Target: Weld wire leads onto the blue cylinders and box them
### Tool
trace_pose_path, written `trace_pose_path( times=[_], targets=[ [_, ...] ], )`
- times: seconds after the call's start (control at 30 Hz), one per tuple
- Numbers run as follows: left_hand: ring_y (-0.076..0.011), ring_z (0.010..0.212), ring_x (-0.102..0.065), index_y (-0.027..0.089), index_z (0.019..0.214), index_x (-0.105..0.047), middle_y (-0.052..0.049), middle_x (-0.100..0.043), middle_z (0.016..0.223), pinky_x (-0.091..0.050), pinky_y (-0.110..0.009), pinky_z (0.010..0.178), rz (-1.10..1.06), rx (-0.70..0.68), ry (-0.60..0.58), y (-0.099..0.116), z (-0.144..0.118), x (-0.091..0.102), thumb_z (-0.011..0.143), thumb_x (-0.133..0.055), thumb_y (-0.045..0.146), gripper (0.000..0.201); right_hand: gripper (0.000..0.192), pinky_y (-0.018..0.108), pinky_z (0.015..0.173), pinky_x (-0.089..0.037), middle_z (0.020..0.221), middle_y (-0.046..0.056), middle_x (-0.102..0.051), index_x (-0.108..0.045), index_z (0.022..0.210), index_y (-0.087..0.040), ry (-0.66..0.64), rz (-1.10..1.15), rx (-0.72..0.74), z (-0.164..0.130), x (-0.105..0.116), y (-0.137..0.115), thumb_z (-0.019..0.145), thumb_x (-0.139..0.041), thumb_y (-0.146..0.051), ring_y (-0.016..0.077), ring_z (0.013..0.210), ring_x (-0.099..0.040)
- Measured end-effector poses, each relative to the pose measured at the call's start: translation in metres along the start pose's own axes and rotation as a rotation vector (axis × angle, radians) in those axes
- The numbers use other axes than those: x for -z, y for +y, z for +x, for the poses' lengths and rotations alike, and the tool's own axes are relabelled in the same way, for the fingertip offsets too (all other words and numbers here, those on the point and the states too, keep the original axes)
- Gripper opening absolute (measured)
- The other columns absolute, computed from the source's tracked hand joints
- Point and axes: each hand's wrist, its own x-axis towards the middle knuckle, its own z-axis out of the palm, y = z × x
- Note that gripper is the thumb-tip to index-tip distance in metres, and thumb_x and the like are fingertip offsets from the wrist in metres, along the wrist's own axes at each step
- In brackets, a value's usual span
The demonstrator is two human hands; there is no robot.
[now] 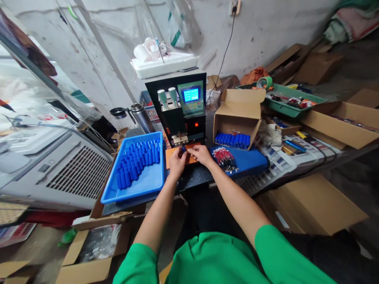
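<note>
While both hands meet at the front of the black welding machine (180, 114), containers sit either side: blue tray (148, 183) on the left w/ loose blue cells (137, 161) piled toward its far end; open cardboard box (237, 118) on the right, tipped on its side, w/ a row of blue cells in its mouth; green tray (291, 108) further right w/ mixed small bits, too small to name; cardboard box on the floor (85, 252) at lower left w/ clear plastic-wrapped stuff inside. Bundle of red wired parts (225, 158) lies on a blue pad (251, 159) just beside the right hand. One blue cell (184, 149) sits on the orange plate (171, 156) on the counter (195, 177), right under the machine's electrode head; left hand (177, 161) w/ grip closed at the cell's left end, right hand (201, 154) w/ grip closed at its right end; cell lies between the two grips, touching both; fingertips mostly hide it.
</note>
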Motion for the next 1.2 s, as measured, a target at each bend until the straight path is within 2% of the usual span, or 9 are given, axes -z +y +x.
trace_pose_path(
  times=[0.17, 0.23, 0.33, 0.47, 0.6, 0.77, 0.93, 1.1, 1.2],
  targets=[
    [-0.0171, 0.083, -0.069, 0.017, 0.106, -0.069, -0.007, -0.075, 0.097, -0.054, -0.030, 0.078, -0.096, 0.018, -0.019, 0.001, 0.001, 0.002, 0.086, -0.066, 0.036, 0.027, 0.046, 0.021, 0.038, -0.028, 0.046, -0.004, -0.050, -0.056, 0.058, -0.020, -0.022, 0.100, -0.061, 0.000, 0.004, -0.001, 0.063, -0.077, -0.061, 0.0078, 0.040, -0.041],
    [-0.0193, 0.091, -0.070, 0.017, 0.110, -0.069, -0.009, -0.075, 0.104, -0.055, -0.032, 0.083, -0.142, 0.035, 0.020, 0.000, 0.000, 0.007, 0.085, -0.067, 0.037, 0.032, 0.046, 0.020, 0.037, -0.027, 0.048, -0.003, -0.052, -0.056, 0.058, -0.019, -0.024, 0.128, -0.070, 0.000, 0.005, -0.001, 0.063, -0.077, -0.060, 0.0071, 0.040, -0.041],
    [-0.0198, 0.089, -0.069, 0.018, 0.101, -0.072, -0.008, -0.076, 0.098, -0.055, -0.034, 0.083, -0.099, 0.050, 0.064, -0.001, -0.009, 0.019, 0.088, -0.064, 0.039, 0.026, 0.047, 0.020, 0.037, -0.026, 0.051, -0.002, -0.054, -0.056, 0.057, -0.019, -0.021, 0.171, -0.074, -0.001, 0.007, -0.001, 0.064, -0.078, -0.059, 0.0066, 0.041, -0.042],
    [-0.0196, 0.086, -0.067, 0.020, 0.088, -0.073, -0.006, -0.074, 0.090, -0.053, -0.035, 0.083, 0.035, -0.040, -0.071, 0.002, -0.025, 0.031, 0.088, -0.064, 0.037, 0.020, 0.048, 0.020, 0.037, -0.026, 0.053, -0.002, -0.054, -0.057, 0.059, -0.019, -0.004, 0.222, -0.085, -0.001, 0.007, 0.000, 0.062, -0.080, -0.060, 0.0064, 0.042, -0.042],
    [-0.0193, 0.083, -0.066, 0.021, 0.084, -0.072, -0.006, -0.074, 0.088, -0.052, -0.034, 0.080, 0.075, -0.141, -0.177, 0.004, -0.030, 0.028, 0.085, -0.066, 0.033, 0.013, 0.047, 0.020, 0.038, -0.026, 0.052, -0.003, -0.053, -0.057, 0.060, -0.019, -0.011, 0.240, -0.085, 0.000, 0.008, 0.003, 0.064, -0.080, -0.060, 0.0066, 0.043, -0.041],
    [-0.0173, 0.072, -0.064, 0.020, 0.078, -0.072, -0.004, -0.072, 0.077, -0.051, -0.032, 0.071, 0.021, -0.036, -0.162, 0.002, -0.025, 0.021, 0.086, -0.065, 0.036, 0.019, 0.042, 0.021, 0.042, -0.029, 0.054, -0.004, -0.053, -0.059, 0.064, -0.019, -0.086, 0.189, -0.028, -0.003, 0.011, 0.002, 0.069, -0.076, -0.057, 0.0074, 0.046, -0.042],
    [-0.0160, 0.065, -0.063, 0.019, 0.076, -0.073, -0.001, -0.070, 0.068, -0.047, -0.028, 0.065, 0.094, 0.090, -0.168, 0.012, -0.019, 0.022, 0.081, -0.067, 0.031, 0.015, 0.032, 0.024, 0.057, -0.043, 0.066, -0.002, -0.061, -0.066, 0.077, -0.017, -0.245, 0.000, 0.091, -0.007, 0.007, 0.002, 0.068, -0.077, -0.045, 0.0113, 0.059, -0.053],
    [-0.0153, 0.068, -0.064, 0.018, 0.076, -0.071, -0.002, -0.071, 0.072, -0.049, -0.027, 0.067, 0.126, 0.115, -0.215, 0.020, -0.016, 0.022, 0.081, -0.064, 0.028, 0.014, 0.025, 0.026, 0.061, -0.043, 0.066, -0.001, -0.061, -0.066, 0.077, -0.016, -0.237, -0.053, 0.125, -0.006, 0.002, 0.007, 0.072, -0.070, -0.041, 0.0129, 0.062, -0.054],
    [-0.0153, 0.069, -0.063, 0.017, 0.080, -0.069, -0.003, -0.069, 0.076, -0.051, -0.028, 0.068, 0.101, 0.082, -0.149, 0.014, -0.020, 0.023, 0.082, -0.063, 0.028, 0.012, 0.025, 0.026, 0.061, -0.042, 0.065, -0.001, -0.061, -0.066, 0.074, -0.016, -0.197, -0.036, 0.127, -0.005, 0.002, 0.008, 0.071, -0.070, -0.041, 0.0131, 0.062, -0.054]
  ],
)
